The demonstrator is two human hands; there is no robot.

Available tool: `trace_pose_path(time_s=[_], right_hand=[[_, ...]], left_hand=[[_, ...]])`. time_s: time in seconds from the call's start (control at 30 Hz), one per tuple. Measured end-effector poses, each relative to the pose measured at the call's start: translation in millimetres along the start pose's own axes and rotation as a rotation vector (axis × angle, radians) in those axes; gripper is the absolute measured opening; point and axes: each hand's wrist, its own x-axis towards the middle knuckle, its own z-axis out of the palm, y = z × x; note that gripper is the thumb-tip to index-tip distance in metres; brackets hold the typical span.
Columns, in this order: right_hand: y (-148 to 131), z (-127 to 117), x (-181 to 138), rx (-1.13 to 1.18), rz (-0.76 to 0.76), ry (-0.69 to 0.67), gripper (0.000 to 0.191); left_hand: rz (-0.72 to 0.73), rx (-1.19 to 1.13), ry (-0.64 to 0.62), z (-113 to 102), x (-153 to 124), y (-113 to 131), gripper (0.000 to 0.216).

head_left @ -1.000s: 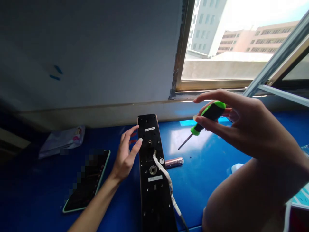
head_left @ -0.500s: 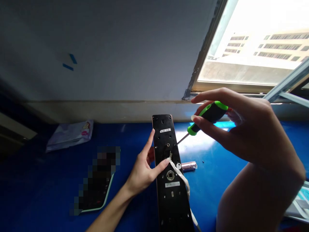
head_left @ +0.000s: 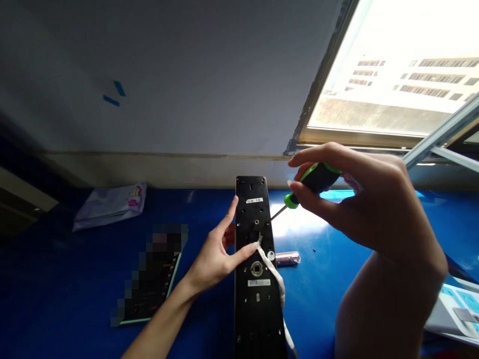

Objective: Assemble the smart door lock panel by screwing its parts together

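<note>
A long black door-lock panel (head_left: 256, 279) lies back side up on the blue table (head_left: 75, 279), its white cable (head_left: 275, 276) trailing down its face. My left hand (head_left: 217, 254) rests against the panel's left edge, thumb on its face near the cable, fingers spread. My right hand (head_left: 359, 199) grips a black and green screwdriver (head_left: 312, 182), whose thin shaft points down-left with its tip at the panel's right edge near the upper holes.
A phone (head_left: 153, 284) lies left of the panel. A crumpled white packet (head_left: 110, 204) sits by the wall at the left. A small pinkish cylinder (head_left: 287, 258) lies right of the panel. A white power strip (head_left: 452, 309) is at the far right. A window fills the upper right.
My left hand has moved onto the panel, thumb on its face. My right hand has brought the screwdriver down-left, so its tip now reaches the panel's right edge. The camera shifted left.
</note>
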Motion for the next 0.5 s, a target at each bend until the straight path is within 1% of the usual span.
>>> trace_pose_path(time_s=[0.1, 0.13, 0.2, 0.3, 0.37, 0.43, 0.5], right_hand=[[-5, 5, 2, -0.062, 0.014, 0.030, 0.004], [-7, 7, 2, -0.092, 0.016, 0.044, 0.004], [-11, 10, 3, -0.123, 0.031, 0.052, 0.010], [-13, 12, 4, -0.085, 0.089, 0.006, 0.023], [-12, 9, 3, -0.037, 0.097, -0.041, 0.027], [-10, 5, 2, 0.022, 0.087, -0.078, 0.026], [-9, 2, 0, 0.077, 0.096, -0.112, 0.021]], left_hand=[[0.004, 0.015, 0.016, 0, -1, 0, 0.113], [0.007, 0.018, 0.031, 1, -1, -1, 0.112], [0.009, 0.019, 0.070, 4, -1, -2, 0.108], [0.001, 0.009, 0.126, 10, -2, -5, 0.106], [-0.004, 0.007, 0.144, 13, -3, -7, 0.105], [-0.006, 0.007, 0.154, 16, -4, -8, 0.100], [-0.002, 0.012, 0.162, 18, -5, -9, 0.097]])
